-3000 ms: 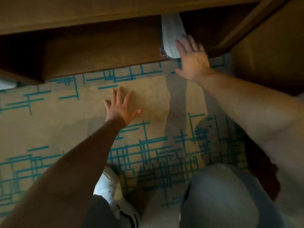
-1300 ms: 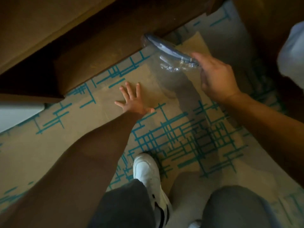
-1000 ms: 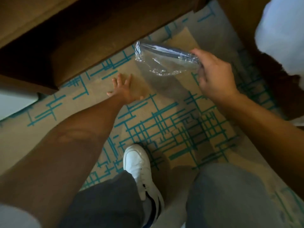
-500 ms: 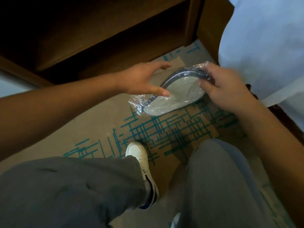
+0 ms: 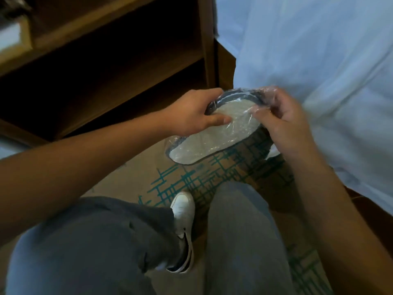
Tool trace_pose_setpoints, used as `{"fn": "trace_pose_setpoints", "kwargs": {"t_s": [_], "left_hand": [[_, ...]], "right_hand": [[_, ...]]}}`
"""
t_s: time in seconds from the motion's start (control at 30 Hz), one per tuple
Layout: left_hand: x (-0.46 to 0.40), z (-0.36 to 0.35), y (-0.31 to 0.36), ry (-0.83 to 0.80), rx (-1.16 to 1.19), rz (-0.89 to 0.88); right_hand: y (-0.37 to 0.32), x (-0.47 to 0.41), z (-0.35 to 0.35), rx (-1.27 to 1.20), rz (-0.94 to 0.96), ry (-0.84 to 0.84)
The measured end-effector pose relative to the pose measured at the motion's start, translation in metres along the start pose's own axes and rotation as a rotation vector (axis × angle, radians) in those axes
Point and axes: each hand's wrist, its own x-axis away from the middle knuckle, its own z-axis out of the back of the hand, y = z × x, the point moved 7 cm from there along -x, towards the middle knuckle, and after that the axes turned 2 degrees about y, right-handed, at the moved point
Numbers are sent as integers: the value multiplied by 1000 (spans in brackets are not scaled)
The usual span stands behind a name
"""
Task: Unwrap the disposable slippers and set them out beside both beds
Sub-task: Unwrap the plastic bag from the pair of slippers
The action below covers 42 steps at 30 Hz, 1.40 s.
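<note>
Head view: one pack of pale grey, dark-edged disposable slippers in clear plastic wrap (image 5: 214, 133) is held in the air at the centre of the frame, above one tan carpet with teal crossed lines (image 5: 191, 179). Two hands hold it. The left hand (image 5: 194, 114) curls over its upper left edge, thumb pressed on the flat sole. The right hand (image 5: 278, 116) pinches the crinkled wrap at the upper right end. One white-sheeted bed (image 5: 319, 60) fills the upper right; one dark wooden shelf unit (image 5: 127, 60) the upper left. One white sneaker (image 5: 182, 211) shows below, between two grey-trousered knees.
</note>
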Motion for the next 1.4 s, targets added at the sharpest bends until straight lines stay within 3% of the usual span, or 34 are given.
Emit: {"fn": "trace_pose_setpoints", "kwargs": {"t_s": [0.27,0.5,0.63,0.77,0.87,1.07,1.27,1.4], "left_hand": [[-11,21,16,-1,97,-35],[0,26,-5,179,320,37],[14,35,-6,334,283,22],[20,41,-14,459,498,48],[22,34,-16,449,597,33],[20,19,-20,353,682,69],[22,21,-20,409,737,82],[22,14,-24,324,748,120]], "right_hand": [[10,4,5,-369,-152,170],[6,-17,-23,-512,-137,196],[8,-10,-40,-521,-119,143],[16,3,-61,-590,-159,1],[22,14,-72,-497,-207,-81],[26,19,-58,-427,-160,-6],[28,21,-61,-492,-150,73],[29,22,-71,-450,-183,25]]}}
